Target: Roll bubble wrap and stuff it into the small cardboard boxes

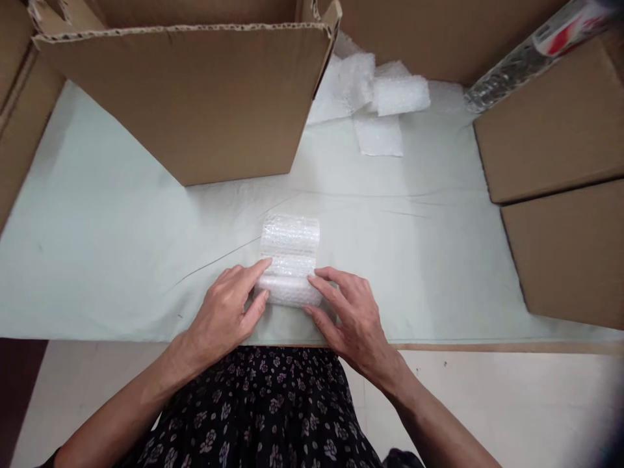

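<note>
Left grip (255,279) and right grip (311,293) pinching opposite ends of partly rolled bubble wrap (288,290); open box (195,104) stands beyond the wrap on worktop (414,266).

The top edge crops a carton (195,104) at ten o'clock and a clear package (511,73) at two, its label (560,37) blurred.

Both hands (227,302) (350,309) hold bubble wrap (291,261) (near end rolled) on pale cloth (419,260).
</note>
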Demonstrator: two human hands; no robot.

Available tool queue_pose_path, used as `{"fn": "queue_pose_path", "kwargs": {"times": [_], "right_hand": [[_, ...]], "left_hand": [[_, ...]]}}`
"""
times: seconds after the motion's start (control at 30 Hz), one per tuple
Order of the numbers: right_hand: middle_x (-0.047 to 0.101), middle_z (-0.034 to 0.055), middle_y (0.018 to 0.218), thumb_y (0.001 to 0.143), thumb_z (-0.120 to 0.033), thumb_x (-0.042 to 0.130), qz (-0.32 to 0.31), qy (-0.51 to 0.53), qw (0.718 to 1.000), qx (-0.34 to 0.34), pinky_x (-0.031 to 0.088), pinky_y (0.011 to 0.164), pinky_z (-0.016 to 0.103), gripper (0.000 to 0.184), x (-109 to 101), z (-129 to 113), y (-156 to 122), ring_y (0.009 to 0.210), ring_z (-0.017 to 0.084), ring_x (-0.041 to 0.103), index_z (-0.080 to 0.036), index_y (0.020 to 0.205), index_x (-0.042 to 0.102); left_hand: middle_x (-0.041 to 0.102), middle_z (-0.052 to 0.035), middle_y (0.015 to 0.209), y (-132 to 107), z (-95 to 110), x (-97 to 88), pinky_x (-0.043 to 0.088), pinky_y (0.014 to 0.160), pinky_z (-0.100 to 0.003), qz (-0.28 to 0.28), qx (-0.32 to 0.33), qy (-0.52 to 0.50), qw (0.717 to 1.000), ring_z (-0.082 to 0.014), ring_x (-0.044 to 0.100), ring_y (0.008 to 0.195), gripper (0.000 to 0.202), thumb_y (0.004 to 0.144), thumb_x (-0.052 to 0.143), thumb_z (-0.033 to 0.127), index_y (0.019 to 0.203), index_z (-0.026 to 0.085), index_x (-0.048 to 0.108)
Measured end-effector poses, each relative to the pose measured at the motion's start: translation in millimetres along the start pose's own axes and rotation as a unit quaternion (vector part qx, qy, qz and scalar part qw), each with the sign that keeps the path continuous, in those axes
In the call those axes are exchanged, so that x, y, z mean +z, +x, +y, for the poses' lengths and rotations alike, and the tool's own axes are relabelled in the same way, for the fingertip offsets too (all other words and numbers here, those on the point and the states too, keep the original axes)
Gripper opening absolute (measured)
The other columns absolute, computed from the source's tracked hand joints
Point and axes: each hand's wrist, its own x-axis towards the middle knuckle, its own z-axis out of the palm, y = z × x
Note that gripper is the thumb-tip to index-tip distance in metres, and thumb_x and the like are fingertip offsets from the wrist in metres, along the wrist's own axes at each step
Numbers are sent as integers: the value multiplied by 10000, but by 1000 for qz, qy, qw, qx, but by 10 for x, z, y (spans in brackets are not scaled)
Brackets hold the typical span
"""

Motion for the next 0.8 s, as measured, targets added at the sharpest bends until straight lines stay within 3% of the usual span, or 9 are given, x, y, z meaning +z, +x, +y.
{"fn": "queue_pose_path", "kwargs": {"times": [0.1,0.2,0.27,0.37,0.43,0.5,0.67,0.73,0.8], "right_hand": [[688,171,1263,962,-273,662,-9,-75,996,-47,497,893,456,315,27,-1,41,1123,298,638,-155,1250,614],[737,139,1184,981,-220,614,-23,-88,993,-75,498,860,438,242,107,50,139,1061,281,670,-148,1211,640],[768,105,1104,995,-179,579,12,-47,998,-48,513,823,400,204,150,88,199,981,238,695,-159,1183,656],[783,74,1073,1004,-213,581,23,73,996,53,554,807,345,215,164,93,231,925,192,716,-190,1196,675],[781,61,1095,993,-257,601,-5,151,981,121,577,793,314,223,152,57,212,922,184,726,-213,1191,693],[779,49,1082,983,-290,608,-25,217,962,166,587,753,284,217,136,8,178,885,173,730,-220,1163,707],[769,39,976,984,-321,600,-43,295,930,215,581,658,241,215,121,-82,106,777,148,717,-193,1130,695],[768,38,965,991,-310,592,-48,281,937,203,582,650,244,205,126,-89,94,769,149,717,-196,1129,692],[767,48,1003,993,-286,588,-35,230,959,164,601,737,286,185,128,-73,89,854,173,729,-208,1120,698]], "left_hand": [[684,-57,895,160,-44,82,546,798,-383,40,-16,36,998,-205,627,823,393,970,559,216,1352,125,572],[686,-62,972,221,-32,67,552,728,-336,59,-82,-15,995,-190,626,825,428,940,602,273,1353,160,579],[682,-69,1052,171,3,16,551,674,-301,74,-159,-97,980,-183,639,846,516,918,650,339,1401,195,540],[657,-100,1227,33,62,-33,598,828,-344,75,-250,-286,922,-207,678,1031,661,911,673,370,1501,234,408],[612,-132,1344,-33,89,-10,585,966,-400,65,-270,-408,870,-225,662,1159,730,916,668,355,1544,242,313],[547,-156,1446,-52,107,53,565,1026,-418,71,-276,-469,836,-234,635,1232,780,903,674,331,1558,252,259],[429,-169,1571,2,152,216,557,1032,-384,111,-283,-460,834,-253,558,1349,834,851,697,292,1557,259,255],[514,-171,1492,10,177,246,570,1012,-392,88,-300,-482,818,-247,607,1280,830,861,687,300,1566,229,255],[613,-152,1359,5,200,255,589,964,-388,68,-315,-503,802,-217,672,1129,802,889,662,305,1574,208,255]]}}
